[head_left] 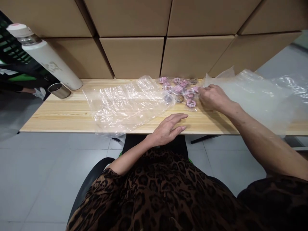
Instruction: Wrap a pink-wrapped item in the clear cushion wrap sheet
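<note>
My left hand (168, 129) hovers by the front edge of the wooden table, its fingers stretched out and nothing in them. Beyond its fingertips lies a cluster of small clear packets (178, 89) with pink and some brown contents. My right hand (212, 97) is closed at the right side of that cluster, beside a pile of translucent plastic bags (255, 93). Its fingertips are turned away, so what they pinch is hidden. A crinkled clear plastic bag (125, 106) lies flat to the left, its right end touching the packets.
Stacked cardboard boxes (134, 57) form a wall along the table's back edge. On the left stand a white bottle (51, 62) and a metal cup (59, 90). A dark crate (14, 48) and another person's hand (30, 90) show at far left.
</note>
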Tool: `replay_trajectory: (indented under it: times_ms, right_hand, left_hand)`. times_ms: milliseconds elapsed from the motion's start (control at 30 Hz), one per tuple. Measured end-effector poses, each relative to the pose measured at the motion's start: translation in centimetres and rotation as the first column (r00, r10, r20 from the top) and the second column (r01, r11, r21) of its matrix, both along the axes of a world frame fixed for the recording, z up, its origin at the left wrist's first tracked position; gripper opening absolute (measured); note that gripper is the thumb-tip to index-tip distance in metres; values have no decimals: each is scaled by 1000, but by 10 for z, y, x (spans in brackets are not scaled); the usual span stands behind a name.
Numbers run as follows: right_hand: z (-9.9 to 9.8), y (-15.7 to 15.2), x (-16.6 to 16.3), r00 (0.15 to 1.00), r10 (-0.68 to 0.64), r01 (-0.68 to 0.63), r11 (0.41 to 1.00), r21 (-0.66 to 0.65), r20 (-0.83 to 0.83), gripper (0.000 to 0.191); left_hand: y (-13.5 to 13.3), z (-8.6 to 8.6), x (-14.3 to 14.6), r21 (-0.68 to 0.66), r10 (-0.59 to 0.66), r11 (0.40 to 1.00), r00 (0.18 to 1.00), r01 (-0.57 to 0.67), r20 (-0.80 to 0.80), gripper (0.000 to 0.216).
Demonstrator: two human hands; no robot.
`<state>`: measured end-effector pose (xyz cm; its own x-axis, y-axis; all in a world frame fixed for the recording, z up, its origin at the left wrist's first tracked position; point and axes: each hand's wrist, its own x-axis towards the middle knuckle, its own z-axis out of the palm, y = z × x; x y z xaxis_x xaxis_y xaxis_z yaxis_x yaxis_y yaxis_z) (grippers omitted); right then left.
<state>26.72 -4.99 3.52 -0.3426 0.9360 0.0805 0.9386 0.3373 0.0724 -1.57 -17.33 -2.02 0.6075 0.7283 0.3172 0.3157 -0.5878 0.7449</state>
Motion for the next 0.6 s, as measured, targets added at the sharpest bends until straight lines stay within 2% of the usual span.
replay_trajectory:
  times_ms: [67,100,133,200,233,267,300,367,467,533,600]
  right_hand:
    - [6,-8,0,967,-34,61,993,99,-254,22]
    - [10,-16,-2,914,-25,84,988,128,-405,21]
    - [14,-26,-6,827,-4,85,989,118,-563,20]
    - [23,-50,-20,537,-13,2,1000,-14,-843,28]
    - [25,-62,-29,401,-64,-78,991,-104,-914,34]
    - [27,-73,-38,325,-127,-157,970,-185,-937,39]
    - [27,-81,-45,300,-180,-221,942,-252,-937,43]
    - [23,-88,-53,326,-220,-269,911,-313,-920,46]
    - [12,-82,-44,381,-162,-143,962,-231,-910,43]
    - [4,-74,-31,531,-92,-19,993,-120,-842,42]
    - [-5,-68,-20,756,-24,-18,998,-58,-654,48]
  left_hand:
    - [4,-5,1,-80,22,997,992,-12,125,59]
    - [5,-7,2,-128,33,992,979,-7,203,61]
    - [7,-9,4,-180,44,984,957,9,285,65]
    - [10,-10,10,-290,65,954,895,73,442,73]
    - [12,-9,14,-346,78,931,858,119,507,77]
    - [13,-9,18,-400,95,901,823,169,561,81]
    - [14,-8,22,-455,121,864,791,213,600,83]
    - [16,-9,30,-562,205,785,747,261,633,80]
    - [17,-13,36,-676,338,689,709,261,619,66]
    - [17,-14,36,-711,401,655,680,255,614,57]
    - [17,-12,35,-725,454,638,636,257,625,51]
